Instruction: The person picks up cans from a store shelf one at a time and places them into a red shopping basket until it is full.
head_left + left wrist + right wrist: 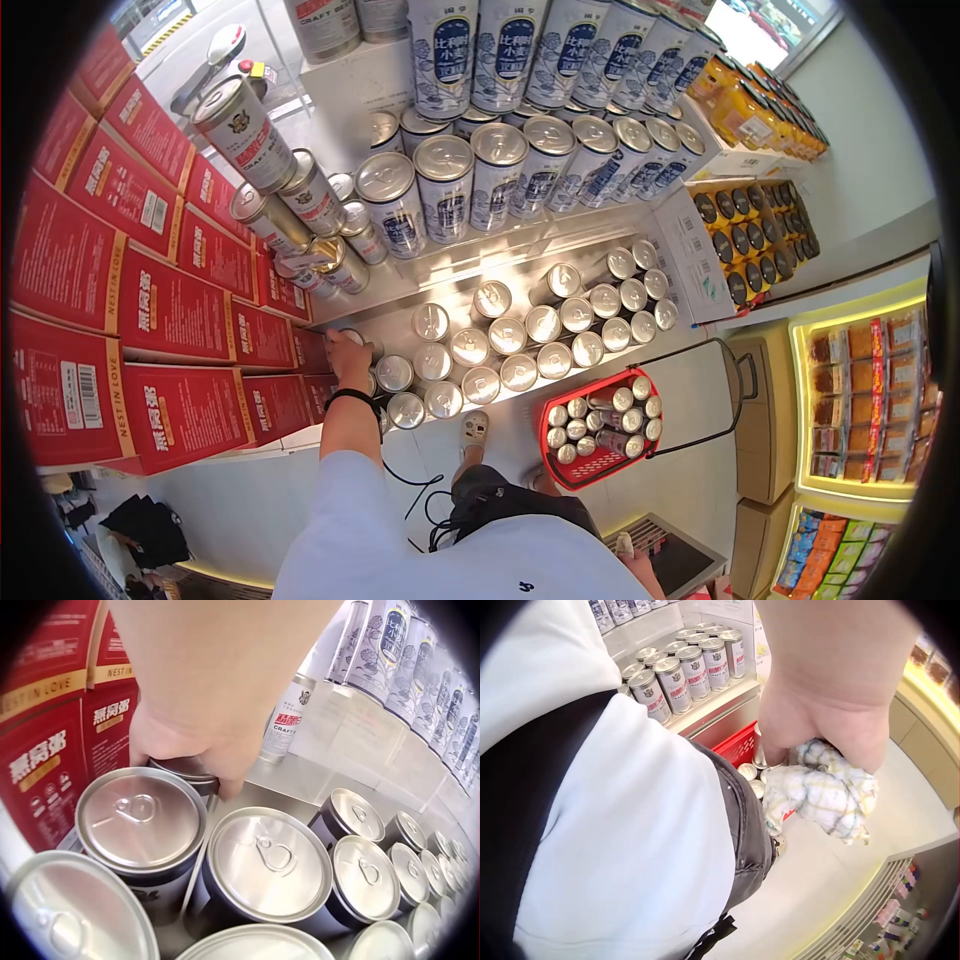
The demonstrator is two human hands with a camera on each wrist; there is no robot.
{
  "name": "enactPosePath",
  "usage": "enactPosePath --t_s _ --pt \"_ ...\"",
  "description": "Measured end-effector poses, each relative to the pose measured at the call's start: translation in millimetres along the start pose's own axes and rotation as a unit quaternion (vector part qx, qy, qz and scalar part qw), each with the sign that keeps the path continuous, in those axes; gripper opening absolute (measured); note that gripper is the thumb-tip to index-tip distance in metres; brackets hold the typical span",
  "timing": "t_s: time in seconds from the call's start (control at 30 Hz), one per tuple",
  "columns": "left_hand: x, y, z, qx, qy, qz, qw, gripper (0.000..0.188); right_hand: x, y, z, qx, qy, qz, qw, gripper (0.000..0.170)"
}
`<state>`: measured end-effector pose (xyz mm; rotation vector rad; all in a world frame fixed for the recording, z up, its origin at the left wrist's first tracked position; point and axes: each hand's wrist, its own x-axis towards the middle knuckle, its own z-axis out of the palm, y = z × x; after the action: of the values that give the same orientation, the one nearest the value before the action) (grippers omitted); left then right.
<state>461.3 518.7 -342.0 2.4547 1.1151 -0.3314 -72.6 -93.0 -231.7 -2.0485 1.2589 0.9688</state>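
At the left end of the lower shelf my left hand (350,360) reaches down among silver-topped beer cans (431,361). In the left wrist view its thumb and fingers grip the rim of a can (184,766), whose body is mostly hidden. Other cans with ring-pull lids (270,862) stand close in front of it. Low at my right side, my right hand (825,724) holds a crumpled checked cloth (821,795) that hangs from its fingers.
Red gift boxes (180,310) are stacked right beside my left arm. Tall blue-and-white cans (445,185) line the shelf above. On the floor, a red basket (590,472) holds several cans, its black handle (690,445) leaning right. Jars in cartons (745,235) stand at the far right.
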Motion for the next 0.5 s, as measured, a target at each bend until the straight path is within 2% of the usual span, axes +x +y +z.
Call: enactPosePath --t_s 0.07,0.17,0.2,0.3,0.33,0.43,0.5 --pt "-0.9 2.3 -0.8 0.010 0.023 -0.005 1.000 0.093 -8.6 5.9 4.3 0.008 -0.025 0.026 0.999 0.044" --pt "-8.7 6.4 -14.2 0.050 0.016 0.049 0.997 0.093 -11.1 0.3 2.0 -0.076 -0.014 0.024 0.997 0.047" --pt "-16.9 7.0 -20.1 0.056 0.043 0.077 0.994 0.091 5.4 21.6 9.5 -0.047 -0.032 0.020 0.998 0.050" --pt "-53.9 14.9 -62.0 0.080 0.051 0.138 0.986 0.089 -4.7 -21.4 -1.7 -0.059 -0.021 -0.003 0.998 0.050" --pt "-64.0 14.4 -71.8 0.084 0.064 0.163 0.981 0.088 2.2 -20.7 2.5 -0.074 0.001 -0.015 0.997 0.049" --pt "-102.4 10.5 -104.5 0.097 0.092 0.234 0.963 0.087 45.7 0.4 19.1 -0.041 -0.060 -0.023 0.997 0.049" --pt "-146.3 18.0 -131.0 0.099 0.095 0.275 0.952 0.087 66.5 8.2 26.7 -0.027 -0.061 -0.046 0.997 0.047"
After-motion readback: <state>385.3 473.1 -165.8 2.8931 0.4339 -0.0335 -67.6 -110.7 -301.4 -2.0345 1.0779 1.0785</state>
